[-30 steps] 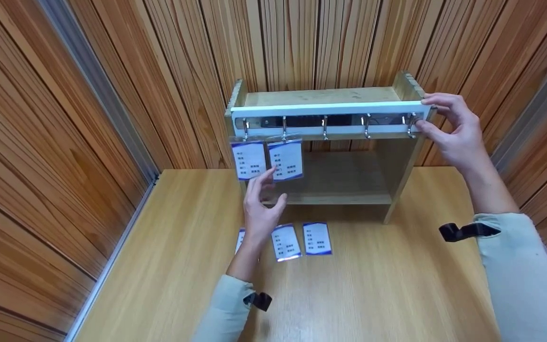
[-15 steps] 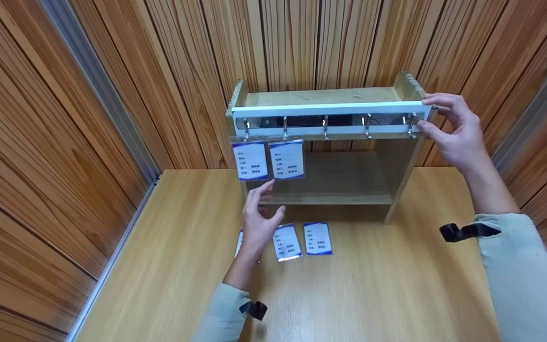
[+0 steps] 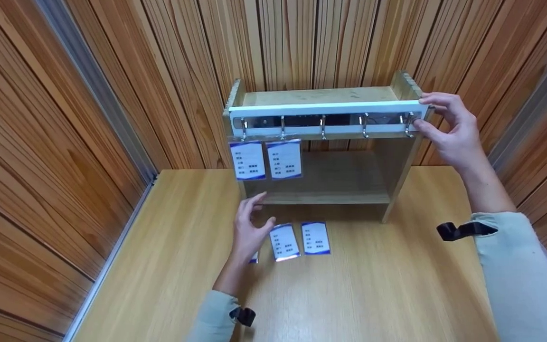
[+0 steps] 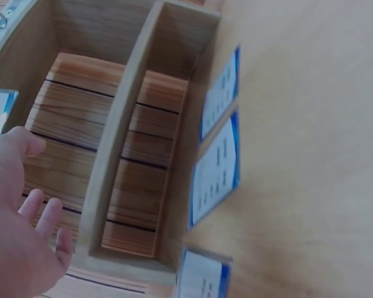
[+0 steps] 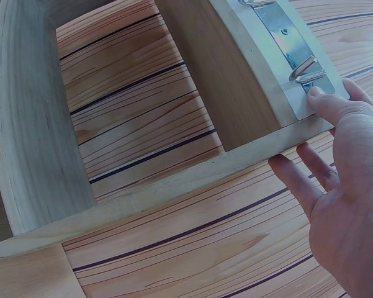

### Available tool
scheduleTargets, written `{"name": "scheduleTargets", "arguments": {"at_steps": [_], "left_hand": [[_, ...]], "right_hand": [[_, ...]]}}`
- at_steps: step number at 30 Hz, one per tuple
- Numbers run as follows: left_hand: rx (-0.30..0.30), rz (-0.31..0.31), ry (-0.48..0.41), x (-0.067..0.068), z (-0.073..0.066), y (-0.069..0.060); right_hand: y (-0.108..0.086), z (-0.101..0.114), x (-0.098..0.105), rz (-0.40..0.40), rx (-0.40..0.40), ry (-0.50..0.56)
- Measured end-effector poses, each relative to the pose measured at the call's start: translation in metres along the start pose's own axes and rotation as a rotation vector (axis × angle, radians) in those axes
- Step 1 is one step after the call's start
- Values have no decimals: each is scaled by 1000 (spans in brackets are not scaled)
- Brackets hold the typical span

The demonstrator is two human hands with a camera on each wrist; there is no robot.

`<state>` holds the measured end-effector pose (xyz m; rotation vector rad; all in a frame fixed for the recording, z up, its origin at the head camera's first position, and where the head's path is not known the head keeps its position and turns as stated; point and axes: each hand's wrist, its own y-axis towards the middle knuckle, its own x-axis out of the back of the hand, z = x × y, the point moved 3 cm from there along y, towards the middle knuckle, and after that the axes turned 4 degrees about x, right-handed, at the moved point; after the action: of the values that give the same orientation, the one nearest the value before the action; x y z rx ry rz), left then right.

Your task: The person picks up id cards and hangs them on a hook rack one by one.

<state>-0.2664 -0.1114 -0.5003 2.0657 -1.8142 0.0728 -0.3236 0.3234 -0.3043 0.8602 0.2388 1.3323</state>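
Observation:
My left hand (image 3: 249,232) is empty, its fingers spread and slightly bent, above the table below the hanging badges. Two clear-sleeved name badges, the left badge (image 3: 248,160) and its neighbour (image 3: 284,160), hang from the two leftmost hooks of a white hook rail (image 3: 330,108). On the table lie a middle badge (image 3: 284,242), a right badge (image 3: 315,238) and a left badge (image 4: 203,276), which my left hand mostly covers in the head view. My right hand (image 3: 456,128) grips the rail's right end, thumb in front (image 5: 319,99) and fingers at the shelf's side.
The rail runs along the front of a wooden shelf unit (image 3: 328,198) with upright side boards. Behind it rises a wood-plank wall (image 3: 330,42), and another plank wall (image 3: 41,156) stands at left. The wooden table (image 3: 373,285) extends in front.
My left hand has come down and slightly left, away from the second hanging badge towards the badges on the table. The right hand keeps its grip on the rail.

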Motion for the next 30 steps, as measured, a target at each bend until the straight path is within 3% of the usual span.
{"name": "scheduleTargets", "arguments": {"at_steps": [9,17,30], "left_hand": [[20,21,53,8,18,-1],[144,21,183,14,38,-5],[192,53,296,23,56,-8]], "right_hand": [[-1,2,0,-13,17,11],[-1,0,-2,3,5,9],[-1,-1,-1,-3,-5,8]]}}
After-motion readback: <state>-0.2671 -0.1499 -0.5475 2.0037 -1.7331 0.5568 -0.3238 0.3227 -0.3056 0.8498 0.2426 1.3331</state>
